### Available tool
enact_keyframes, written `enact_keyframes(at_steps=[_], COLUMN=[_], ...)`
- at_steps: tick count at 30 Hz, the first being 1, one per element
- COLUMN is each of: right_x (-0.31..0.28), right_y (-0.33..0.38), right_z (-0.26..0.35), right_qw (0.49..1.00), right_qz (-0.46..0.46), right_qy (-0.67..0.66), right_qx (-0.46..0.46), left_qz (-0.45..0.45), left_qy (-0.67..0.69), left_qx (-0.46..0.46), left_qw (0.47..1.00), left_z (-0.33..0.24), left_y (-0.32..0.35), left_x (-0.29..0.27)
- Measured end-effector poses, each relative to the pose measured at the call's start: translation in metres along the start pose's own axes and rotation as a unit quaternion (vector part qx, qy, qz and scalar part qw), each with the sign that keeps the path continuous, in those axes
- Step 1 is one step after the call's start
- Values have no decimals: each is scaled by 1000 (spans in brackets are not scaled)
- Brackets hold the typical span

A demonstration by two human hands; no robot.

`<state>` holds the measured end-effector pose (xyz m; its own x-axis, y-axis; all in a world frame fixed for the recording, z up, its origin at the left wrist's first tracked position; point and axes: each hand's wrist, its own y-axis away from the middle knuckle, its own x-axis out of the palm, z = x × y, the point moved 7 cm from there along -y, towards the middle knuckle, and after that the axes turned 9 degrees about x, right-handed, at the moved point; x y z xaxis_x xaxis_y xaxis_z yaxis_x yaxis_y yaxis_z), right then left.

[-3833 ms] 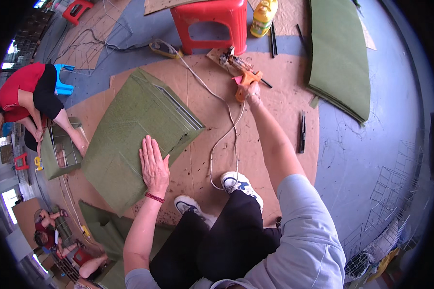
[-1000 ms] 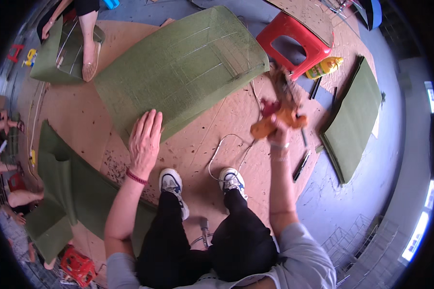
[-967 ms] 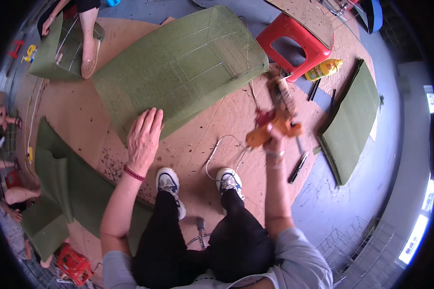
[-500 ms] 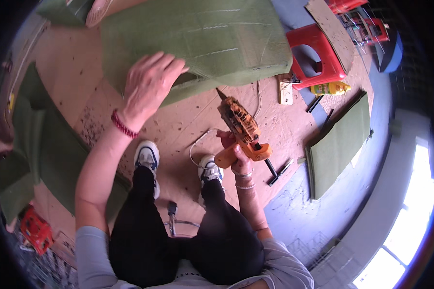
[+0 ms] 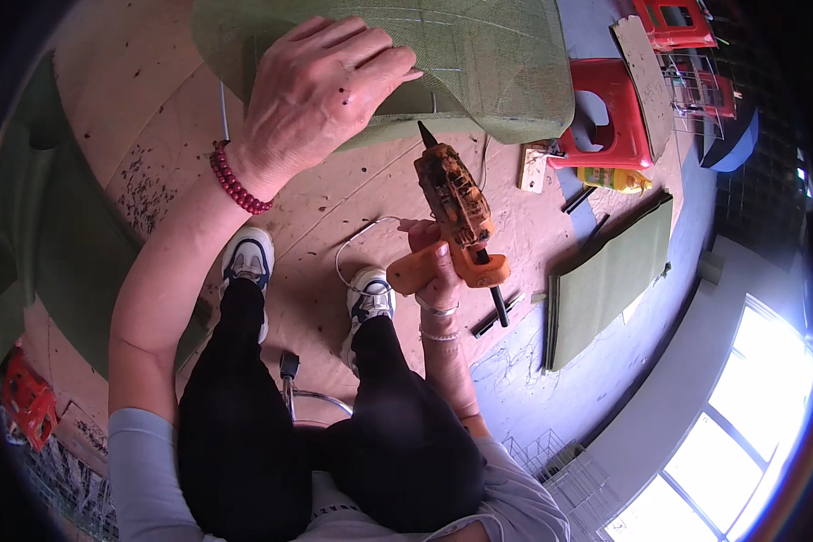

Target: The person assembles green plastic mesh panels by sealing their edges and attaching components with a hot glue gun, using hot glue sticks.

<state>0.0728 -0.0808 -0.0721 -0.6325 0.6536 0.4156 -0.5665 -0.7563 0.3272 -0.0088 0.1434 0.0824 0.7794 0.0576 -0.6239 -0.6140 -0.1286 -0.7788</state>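
My left hand is closed at the near edge of a sheet of green mesh fabric and holds it up; the fingertips are partly hidden. Under the raised edge, a strip of green padded material shows. In my right hand is a worn orange glue gun, caked with dark residue. A black glue stick sticks out of its back. The dark nozzle points up and away, just short of the fabric's edge and apart from it.
A red plastic stool stands to the right, with a yellow bottle beside it. Green panels lie stacked at right. More green fabric spreads at left. A white cord curls by my shoe. Loose black sticks lie nearby.
My left hand has risen, lifting the fabric's near edge so that more shows beneath. The glue gun has shifted slightly up in the picture and is still in my right hand.
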Motion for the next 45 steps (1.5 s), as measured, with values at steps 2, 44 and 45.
enact_keyframes(at_steps=[2,44,45], right_x=[3,3,0], right_y=[1,-3,-4], right_z=[4,1,4], right_qw=[1000,992,991], right_qz=[6,-58,-68], right_qy=[-2,105,112], right_qx=[-7,29,17], left_qz=[-4,-24,-18], left_qy=[10,30,29], left_qx=[-1,-4,-7], left_qw=[1000,999,999], left_z=[0,-7,-7], left_y=[-1,-15,-14], left_x=[-1,-13,-13])
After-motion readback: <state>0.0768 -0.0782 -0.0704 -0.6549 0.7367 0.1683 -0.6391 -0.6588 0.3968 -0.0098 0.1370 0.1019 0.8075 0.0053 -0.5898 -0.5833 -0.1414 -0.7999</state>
